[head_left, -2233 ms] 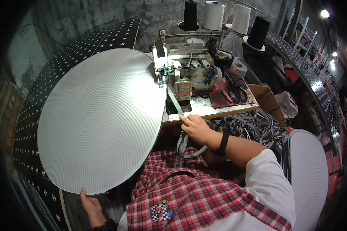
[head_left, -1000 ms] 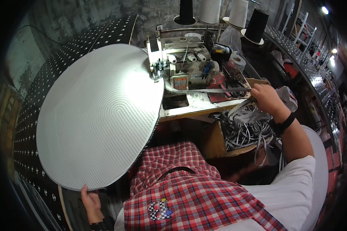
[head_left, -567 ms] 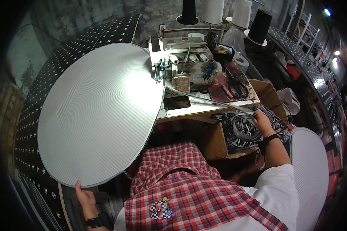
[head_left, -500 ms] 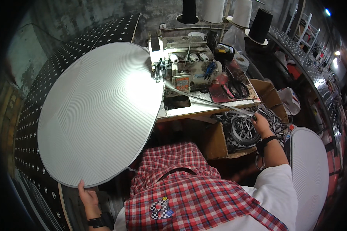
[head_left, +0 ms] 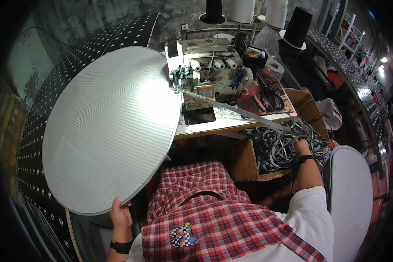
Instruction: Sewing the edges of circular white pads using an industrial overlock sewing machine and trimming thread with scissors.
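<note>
A large round grey ribbed mat (head_left: 105, 144) lies tilted at my left, its right edge under the head of the sewing machine (head_left: 214, 70). My left hand (head_left: 121, 214) grips the mat's near edge, thumb on top and fingers underneath. From the machine's needle area a grey binding strip (head_left: 236, 109) runs to the right, down towards a cardboard box. My right hand (head_left: 302, 147) is closed at the strip's lower end, over the tangle of strips (head_left: 275, 148) in that box. Its fingertips are partly hidden.
The cardboard box (head_left: 242, 162) stands against the machine table (head_left: 196, 129). Scissors (head_left: 270, 101) lie on the tabletop at right. Thread cones (head_left: 296, 28) stand behind. More round mats (head_left: 351, 196) rest at my right. A black studded panel (head_left: 35, 144) extends along the left.
The mat has turned a little under the machine. My left hand has shifted right along its near edge. My right hand has moved slightly down and right, deeper over the box.
</note>
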{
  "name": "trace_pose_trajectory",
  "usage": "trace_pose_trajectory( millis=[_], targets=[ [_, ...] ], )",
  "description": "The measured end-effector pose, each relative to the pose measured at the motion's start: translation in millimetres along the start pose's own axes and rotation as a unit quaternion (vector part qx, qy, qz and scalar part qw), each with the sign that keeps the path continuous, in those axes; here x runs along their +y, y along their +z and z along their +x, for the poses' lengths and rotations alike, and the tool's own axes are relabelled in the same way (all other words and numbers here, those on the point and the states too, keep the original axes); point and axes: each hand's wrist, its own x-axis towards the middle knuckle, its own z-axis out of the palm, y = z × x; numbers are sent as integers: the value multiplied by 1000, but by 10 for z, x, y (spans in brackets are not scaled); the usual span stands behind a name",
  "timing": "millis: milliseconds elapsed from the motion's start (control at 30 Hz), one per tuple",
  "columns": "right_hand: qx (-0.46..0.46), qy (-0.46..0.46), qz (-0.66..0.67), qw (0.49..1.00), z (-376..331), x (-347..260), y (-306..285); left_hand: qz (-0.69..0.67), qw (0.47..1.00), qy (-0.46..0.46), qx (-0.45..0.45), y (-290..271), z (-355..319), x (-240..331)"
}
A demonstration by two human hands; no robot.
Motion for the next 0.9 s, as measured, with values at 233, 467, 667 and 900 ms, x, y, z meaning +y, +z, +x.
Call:
trace_pose_trajectory(
  millis=[233,467,667,900],
  targets=[
    [-48,-12,-114,992,457,850,57,91,992,-43,-82,369,88,-168],
    [62,188,223,954,443,1162,-58,206,961,-9,-186,794,196,-211],
    [152,346,511,772,321,1194,-474,224,952,24,-206,1085,375,-331],
    [254,378,642,617,284,1110,-1131,249,944,77,-202,1378,517,-415]
  ],
)
